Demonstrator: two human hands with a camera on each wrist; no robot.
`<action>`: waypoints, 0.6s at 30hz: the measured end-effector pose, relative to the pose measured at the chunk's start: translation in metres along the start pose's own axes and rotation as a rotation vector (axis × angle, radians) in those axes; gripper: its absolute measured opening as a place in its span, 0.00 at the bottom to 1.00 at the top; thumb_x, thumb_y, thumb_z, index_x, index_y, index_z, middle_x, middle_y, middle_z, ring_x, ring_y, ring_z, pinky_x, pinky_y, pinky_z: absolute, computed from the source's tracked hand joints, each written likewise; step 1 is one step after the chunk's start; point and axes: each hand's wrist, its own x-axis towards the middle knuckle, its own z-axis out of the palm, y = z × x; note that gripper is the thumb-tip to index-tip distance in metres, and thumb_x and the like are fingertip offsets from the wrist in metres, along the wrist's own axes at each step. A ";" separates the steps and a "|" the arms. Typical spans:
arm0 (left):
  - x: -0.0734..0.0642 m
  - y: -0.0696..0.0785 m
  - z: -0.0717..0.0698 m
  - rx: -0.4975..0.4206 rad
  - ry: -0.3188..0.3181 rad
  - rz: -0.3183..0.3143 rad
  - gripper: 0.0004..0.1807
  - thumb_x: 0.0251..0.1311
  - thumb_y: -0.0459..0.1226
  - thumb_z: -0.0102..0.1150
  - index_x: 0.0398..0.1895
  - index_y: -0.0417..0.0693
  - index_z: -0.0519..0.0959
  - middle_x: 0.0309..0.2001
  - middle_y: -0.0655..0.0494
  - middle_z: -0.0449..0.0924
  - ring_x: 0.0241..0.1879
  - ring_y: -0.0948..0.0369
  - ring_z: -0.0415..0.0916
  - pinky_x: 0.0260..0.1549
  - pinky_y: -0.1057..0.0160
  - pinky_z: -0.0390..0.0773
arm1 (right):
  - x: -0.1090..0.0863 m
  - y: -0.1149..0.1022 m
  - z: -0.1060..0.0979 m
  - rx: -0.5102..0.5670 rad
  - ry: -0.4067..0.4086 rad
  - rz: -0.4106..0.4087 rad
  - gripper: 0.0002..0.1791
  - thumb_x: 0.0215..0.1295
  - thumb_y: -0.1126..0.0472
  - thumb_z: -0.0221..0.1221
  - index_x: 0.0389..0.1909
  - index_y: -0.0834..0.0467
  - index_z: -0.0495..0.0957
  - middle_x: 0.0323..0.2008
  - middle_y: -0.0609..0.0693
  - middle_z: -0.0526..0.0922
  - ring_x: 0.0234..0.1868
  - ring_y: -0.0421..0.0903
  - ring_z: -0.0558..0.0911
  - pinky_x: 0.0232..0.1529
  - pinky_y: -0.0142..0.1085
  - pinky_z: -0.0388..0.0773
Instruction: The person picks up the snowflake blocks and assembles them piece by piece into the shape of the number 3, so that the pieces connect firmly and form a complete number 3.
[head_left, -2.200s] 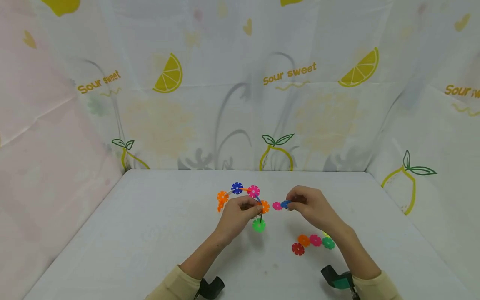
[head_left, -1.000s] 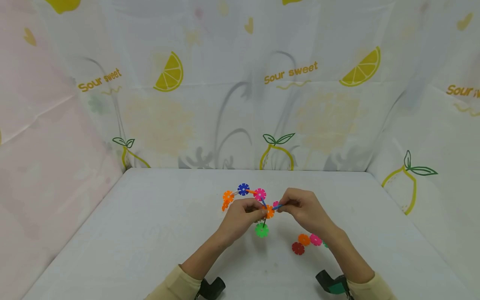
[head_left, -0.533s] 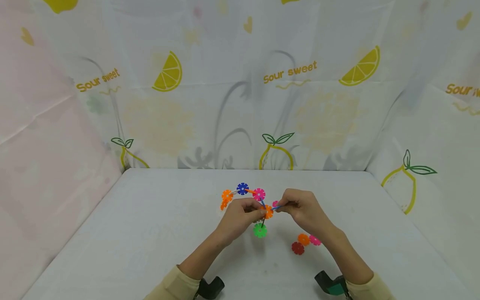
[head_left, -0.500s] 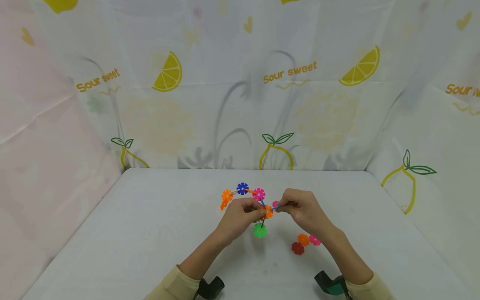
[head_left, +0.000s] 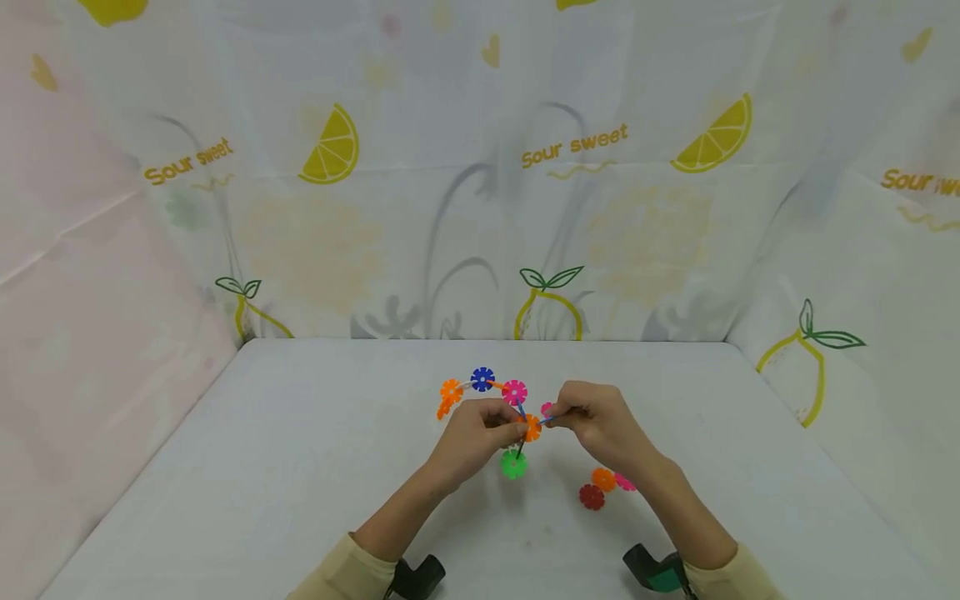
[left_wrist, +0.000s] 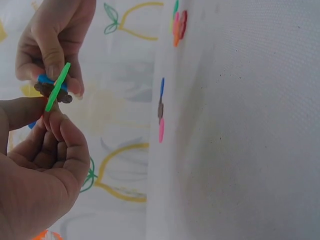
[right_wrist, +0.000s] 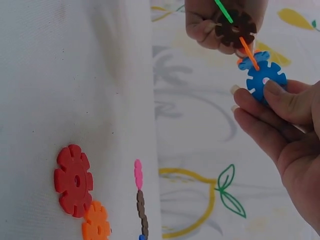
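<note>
A chain of notched plastic discs hangs from my left hand [head_left: 474,437], which pinches it near an orange disc [head_left: 532,427]. A green disc [head_left: 513,464] dangles below, and a brown disc [right_wrist: 234,31] shows in the right wrist view. Behind my fingers the chain curves through a pink disc [head_left: 514,392], a dark blue disc [head_left: 482,379] and another orange disc [head_left: 451,390]. My right hand [head_left: 603,421] pinches a blue disc [right_wrist: 260,90] between thumb and fingers. That disc's edge meets the orange disc's edge, the two set crosswise.
On the white table [head_left: 300,467], a red disc [head_left: 592,497], an orange disc [head_left: 603,480] and a pink disc [head_left: 625,482] lie near my right forearm. Another pink disc [head_left: 547,409] lies behind my right hand; the left wrist view shows brown [left_wrist: 160,109] and blue [left_wrist: 162,87] discs beside it.
My right hand has carried the blue disc left to the orange disc at my left fingertips. Over the last half second both hands have stayed nearly in place.
</note>
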 end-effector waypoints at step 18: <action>-0.001 0.003 -0.002 -0.021 -0.010 -0.017 0.08 0.64 0.37 0.61 0.34 0.41 0.83 0.32 0.51 0.86 0.39 0.47 0.82 0.40 0.64 0.81 | -0.001 0.001 0.005 0.017 0.045 0.001 0.15 0.55 0.81 0.63 0.22 0.57 0.78 0.21 0.48 0.79 0.29 0.44 0.86 0.36 0.35 0.86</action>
